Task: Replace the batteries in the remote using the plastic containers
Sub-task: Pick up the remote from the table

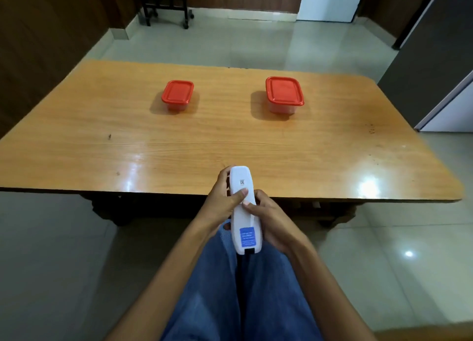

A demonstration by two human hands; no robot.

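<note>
Both hands (225, 199) (271, 220) grip remote (244, 210) mid-body.

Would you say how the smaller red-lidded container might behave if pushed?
The smaller container probably slides easily, since the wooden table looks glossy. Squat and flat-based, it seems unlikely to tip. Its plastic body suggests little weight.

The table (230, 141) is wood, smooth and shiny, with bright light spots on it. On the table, the left box (177, 92) and the right box (284, 91) are see-through plastic below and smooth red plastic on top. At the table's near edge, the remote (243, 216) is smooth white plastic with a matt blue sticker (247, 236). The trousers (225, 289) are blue cloth. The floor (256, 41) beyond the table is shiny tile.
</note>
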